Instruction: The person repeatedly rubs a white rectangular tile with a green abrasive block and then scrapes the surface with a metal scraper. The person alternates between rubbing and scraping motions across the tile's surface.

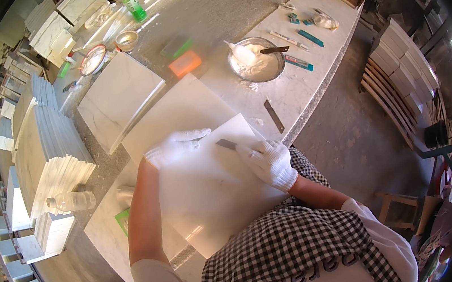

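Note:
A pale, glossy tile [210, 194] lies in front of me, close to my apron. Over its left edge is my left hand [176, 146] in a white knitted glove, slightly blurred, with fingers stretched out and nothing seen in them. My right hand [267, 161], gloved likewise, is closed on a flat grey scraper blade [226, 144], which points left across the tile. Just beyond, another pale tile [176, 110] rests partly under the first. A second dark blade [274, 116] lies on the worktable [219, 90] to the right.
A metal bowl [241, 79] of white paste holds a dark-handled tool. Markers [298, 63] lie beside it. An orange block [185, 64] and a marbled tile stack [119, 92] sit farther left. A green bottle [133, 6] stands at the back; a clear bottle [74, 201] is at left.

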Available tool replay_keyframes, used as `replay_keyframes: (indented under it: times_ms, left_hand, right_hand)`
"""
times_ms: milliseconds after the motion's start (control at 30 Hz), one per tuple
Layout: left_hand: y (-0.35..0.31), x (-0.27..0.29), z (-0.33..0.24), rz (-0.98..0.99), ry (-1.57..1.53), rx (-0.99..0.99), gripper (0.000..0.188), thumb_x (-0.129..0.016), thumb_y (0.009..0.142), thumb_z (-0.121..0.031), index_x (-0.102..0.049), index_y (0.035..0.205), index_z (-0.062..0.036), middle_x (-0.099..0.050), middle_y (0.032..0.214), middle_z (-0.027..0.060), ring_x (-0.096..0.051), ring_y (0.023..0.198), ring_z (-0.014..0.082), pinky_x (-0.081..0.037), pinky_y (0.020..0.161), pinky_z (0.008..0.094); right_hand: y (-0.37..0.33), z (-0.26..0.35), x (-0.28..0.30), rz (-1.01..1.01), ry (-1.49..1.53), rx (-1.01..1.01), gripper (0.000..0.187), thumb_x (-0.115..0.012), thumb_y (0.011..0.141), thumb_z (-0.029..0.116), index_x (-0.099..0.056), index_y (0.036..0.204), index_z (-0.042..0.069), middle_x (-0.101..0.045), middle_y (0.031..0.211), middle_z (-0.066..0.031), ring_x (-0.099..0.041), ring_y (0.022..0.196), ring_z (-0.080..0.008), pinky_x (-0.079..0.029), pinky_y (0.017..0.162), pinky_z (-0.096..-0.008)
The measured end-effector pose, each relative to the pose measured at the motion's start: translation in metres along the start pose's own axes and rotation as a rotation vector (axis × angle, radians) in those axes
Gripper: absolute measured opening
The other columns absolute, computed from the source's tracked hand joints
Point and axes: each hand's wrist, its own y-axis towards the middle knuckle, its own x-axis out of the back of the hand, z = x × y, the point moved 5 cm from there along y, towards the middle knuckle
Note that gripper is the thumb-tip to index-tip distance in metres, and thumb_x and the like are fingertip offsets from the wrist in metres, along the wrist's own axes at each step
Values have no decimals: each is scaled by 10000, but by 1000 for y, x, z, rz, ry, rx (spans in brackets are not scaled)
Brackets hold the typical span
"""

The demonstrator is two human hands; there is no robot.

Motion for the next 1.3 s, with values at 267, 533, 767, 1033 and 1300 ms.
replay_keyframes:
  times_ms: [267, 533, 767, 1033, 1300]
  left_hand:
    - [-6, -2, -9, 33, 258, -167, 444, -619, 998, -32, -579, 1437, 19, -603, 1469, 105, -572, 1332, 191, -453, 1107, 305]
    - [-7, -4, -15, 33, 354, -170, 461, -597, 992, -14, -576, 1452, -9, -613, 1464, 79, -574, 1306, 165, -452, 1098, 297]
    - [-6, -1, -14, 31, 452, -168, 469, -605, 993, -48, -572, 1460, -17, -612, 1469, 70, -569, 1301, 153, -443, 1101, 298]
    - [-9, -4, -18, 27, 413, -190, 465, -603, 975, -43, -602, 1440, -33, -639, 1441, 65, -569, 1316, 158, -421, 1120, 306]
    - [-5, -2, -11, 49, 309, -171, 482, -601, 972, -22, -580, 1453, -12, -600, 1486, 83, -539, 1368, 185, -406, 1140, 314]
  right_hand:
    - [14, -2, -4, 32, 35, 57, 365, -703, 854, 135, -750, 1215, 155, -668, 898, -65, -646, 718, -289, -510, 613, -429]
    - [21, -4, -9, 39, 52, 69, 379, -697, 838, 141, -746, 1213, 141, -669, 942, -68, -647, 748, -302, -504, 630, -443]
    - [20, 4, 1, 73, 48, 35, 362, -700, 834, 127, -755, 1191, 138, -669, 925, -66, -648, 745, -300, -505, 629, -425]
    - [24, 2, -2, 33, 68, 43, 360, -702, 834, 121, -751, 1191, 124, -664, 908, -70, -644, 741, -292, -499, 625, -426]
    - [17, -4, -23, -6, 187, -101, 380, -693, 837, 114, -744, 1213, 136, -681, 927, -70, -642, 687, -290, -495, 588, -421]
